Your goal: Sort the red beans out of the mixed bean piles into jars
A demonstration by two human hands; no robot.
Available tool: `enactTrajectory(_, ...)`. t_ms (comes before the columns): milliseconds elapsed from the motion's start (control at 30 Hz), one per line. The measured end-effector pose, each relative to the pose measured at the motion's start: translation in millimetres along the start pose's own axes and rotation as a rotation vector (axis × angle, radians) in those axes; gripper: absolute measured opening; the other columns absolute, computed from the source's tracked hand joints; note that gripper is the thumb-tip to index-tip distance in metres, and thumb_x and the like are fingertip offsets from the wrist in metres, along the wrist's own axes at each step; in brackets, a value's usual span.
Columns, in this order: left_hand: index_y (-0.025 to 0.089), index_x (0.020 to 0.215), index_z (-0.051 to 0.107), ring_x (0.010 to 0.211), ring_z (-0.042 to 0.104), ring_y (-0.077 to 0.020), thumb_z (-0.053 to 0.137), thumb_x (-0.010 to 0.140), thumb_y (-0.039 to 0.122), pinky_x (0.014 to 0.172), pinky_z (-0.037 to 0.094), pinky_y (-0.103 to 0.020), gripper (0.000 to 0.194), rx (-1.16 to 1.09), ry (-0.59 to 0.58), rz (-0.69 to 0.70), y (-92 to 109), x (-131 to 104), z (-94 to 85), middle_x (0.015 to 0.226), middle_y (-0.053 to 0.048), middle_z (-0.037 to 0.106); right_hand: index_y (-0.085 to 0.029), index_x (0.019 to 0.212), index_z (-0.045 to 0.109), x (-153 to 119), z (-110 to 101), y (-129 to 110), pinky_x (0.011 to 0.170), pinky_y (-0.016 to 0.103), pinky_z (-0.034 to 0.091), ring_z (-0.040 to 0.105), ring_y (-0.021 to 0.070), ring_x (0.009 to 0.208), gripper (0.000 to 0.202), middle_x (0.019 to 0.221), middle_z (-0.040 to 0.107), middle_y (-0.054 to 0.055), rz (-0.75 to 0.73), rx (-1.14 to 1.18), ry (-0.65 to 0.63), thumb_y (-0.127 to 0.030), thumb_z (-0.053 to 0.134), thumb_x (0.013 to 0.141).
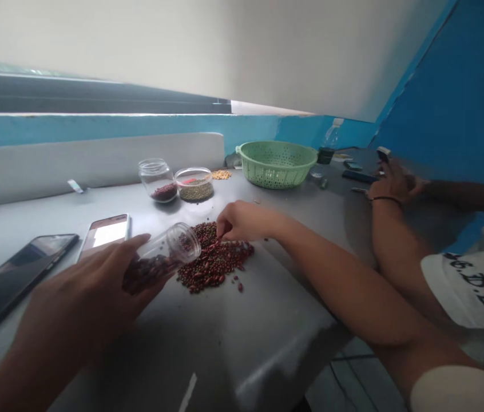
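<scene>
My left hand (96, 286) is wrapped round a clear jar (182, 243) holding dark red beans (150, 272). The jar lies tilted, its open mouth facing right, beside a heap of mixed beans (207, 269). Large red beans and smaller round dark ones make up this heap on the grey table (268, 320). Over the heap's back edge, my right hand (239, 220) is closed in a pinch, with a bit of dark red showing at the fingertips, seemingly a bean. A few loose beans (240, 286) lie at the heap's near right side.
Behind the heap stand a glass jar (156, 180) with red beans, a round clear container (195, 186) of green grains, yellow kernels (222, 174) and a green basket (276, 166). Two phones (19, 280) lie left. At right, another person's hands (392, 183) hold a phone.
</scene>
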State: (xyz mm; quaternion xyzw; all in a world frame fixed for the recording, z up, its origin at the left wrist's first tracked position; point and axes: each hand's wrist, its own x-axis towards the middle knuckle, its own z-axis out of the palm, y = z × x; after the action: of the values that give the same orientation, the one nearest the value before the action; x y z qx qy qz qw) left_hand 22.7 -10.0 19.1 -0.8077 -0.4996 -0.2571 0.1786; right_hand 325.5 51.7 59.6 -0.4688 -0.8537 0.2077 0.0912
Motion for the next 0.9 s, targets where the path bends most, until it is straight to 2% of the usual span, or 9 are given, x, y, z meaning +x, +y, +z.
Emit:
enactTrajectory(67, 0.025, 0.135, 0.060, 0.090, 0.076, -0.0354, 0.056, 0.097, 0.063, 0.065, 0.045, -0.038, 0.054, 0.097, 0.021, 0.065, 2, 2, -2.7, 0.112, -0.013, 0.078, -0.015, 0.092, 0.083, -1, -1, 0, 0.067, 0.023, 0.043, 0.065, 0.0119, 0.069, 0.015, 0.082, 0.079, 0.003, 0.015, 0.019, 0.022, -0.015, 0.075, 0.080)
enactTrajectory(133, 0.026, 0.135, 0.058, 0.094, 0.077, -0.0338, 0.054, 0.097, 0.063, 0.066, 0.048, -0.038, 0.053, 0.117, 0.035, 0.099, 1, 1, -2.6, 0.115, -0.013, 0.078, -0.015, 0.093, 0.084, -1, -2, -1, 0.067, 0.023, 0.043, 0.065, 0.0115, 0.069, 0.015, 0.083, 0.080, 0.003, 0.022, 0.036, 0.020, -0.017, 0.076, 0.081)
enactTrajectory(200, 0.028, 0.135, 0.058, 0.097, 0.078, -0.0343, 0.053, 0.097, 0.063, 0.066, 0.050, -0.039, 0.052, 0.102, 0.029, 0.089, -1, -1, -0.1, 0.117, -0.012, 0.078, -0.016, 0.095, 0.085, 0, -1, -3, 0.066, 0.023, 0.042, 0.065, 0.0114, 0.069, 0.016, 0.084, 0.080, 0.003, 0.031, 0.039, 0.003, -0.018, 0.076, 0.082)
enactTrajectory(333, 0.032, 0.131, 0.061, 0.087, 0.078, -0.0358, 0.051, 0.097, 0.061, 0.056, 0.046, -0.041, 0.046, 0.114, -0.015, 0.064, -4, -3, 4.0, 0.105, -0.010, 0.080, -0.019, 0.100, 0.086, 4, 2, -4, 0.064, 0.023, 0.040, 0.066, 0.0120, 0.071, 0.021, 0.085, 0.081, 0.002, 0.049, 0.005, -0.017, -0.021, 0.076, 0.082)
enactTrajectory(500, 0.027, 0.134, 0.060, 0.101, 0.078, -0.0385, 0.055, 0.096, 0.057, 0.067, 0.055, -0.043, 0.048, 0.096, -0.015, 0.088, 1, 0, -4.6, 0.114, -0.014, 0.079, -0.018, 0.101, 0.086, 7, 9, -4, 0.067, 0.023, 0.041, 0.066, 0.0125, 0.072, 0.021, 0.086, 0.081, 0.003, 0.010, -0.004, -0.027, -0.020, 0.075, 0.083)
enactTrajectory(733, 0.027, 0.132, 0.062, 0.099, 0.077, -0.0362, 0.061, 0.094, 0.056, 0.068, 0.054, -0.040, 0.048, 0.107, -0.052, 0.076, 0, 0, -4.3, 0.109, -0.013, 0.081, -0.016, 0.102, 0.086, 9, 13, -5, 0.068, 0.023, 0.044, 0.068, 0.0127, 0.073, 0.022, 0.089, 0.082, 0.005, -0.022, 0.036, -0.031, -0.017, 0.074, 0.084)
enactTrajectory(900, 0.026, 0.135, 0.061, 0.108, 0.076, -0.0377, 0.060, 0.095, 0.056, 0.073, 0.056, -0.042, 0.050, 0.079, -0.068, 0.060, 4, 2, -8.9, 0.121, -0.015, 0.078, -0.014, 0.102, 0.085, 10, 13, -3, 0.073, 0.023, 0.047, 0.070, 0.0140, 0.079, 0.021, 0.093, 0.082, 0.006, -0.040, 0.028, -0.049, -0.015, 0.074, 0.085)
